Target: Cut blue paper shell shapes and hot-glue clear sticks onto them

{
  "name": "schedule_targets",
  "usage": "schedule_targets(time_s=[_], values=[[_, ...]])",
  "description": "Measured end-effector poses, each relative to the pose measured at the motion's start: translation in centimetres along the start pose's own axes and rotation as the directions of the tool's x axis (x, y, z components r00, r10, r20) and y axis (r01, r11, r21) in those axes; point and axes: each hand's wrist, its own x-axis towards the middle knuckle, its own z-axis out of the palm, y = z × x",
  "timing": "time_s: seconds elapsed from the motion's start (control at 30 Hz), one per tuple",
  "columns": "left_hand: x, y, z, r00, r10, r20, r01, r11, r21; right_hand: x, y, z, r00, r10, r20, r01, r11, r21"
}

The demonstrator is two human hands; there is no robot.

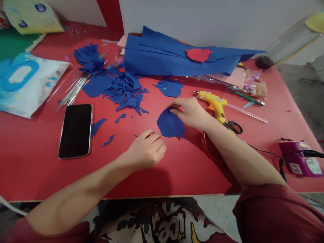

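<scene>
My right hand (190,111) pinches the top edge of a rounded blue paper piece (169,125) that lies on the red table (50,175). My left hand (146,150) rests on the table just left of that piece, fingers curled under into a loose fist; what they hold, if anything, is hidden. A yellow glue gun (215,104) lies right behind my right wrist, with black-handled scissors (234,127) beside it.
A black phone (76,131) lies at the left. Blue paper scraps (121,89), blue paper flowers on wire stems (86,64) and folded blue sheets with a red cutout (177,55) fill the back. A purple device with cables (300,158) sits at the right edge. Wet-wipe packs (22,81) lie far left.
</scene>
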Motion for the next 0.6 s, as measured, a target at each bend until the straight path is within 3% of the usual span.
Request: schedule_targets(time_s=[0.6], values=[[-0.06, -0.09, 0.20, 0.996, -0.083, 0.037, 0.082, 0.996, 0.041, 0.05, 0.16, 0.20, 0.998, -0.066, 0.012, 0.066, 0.998, -0.005]])
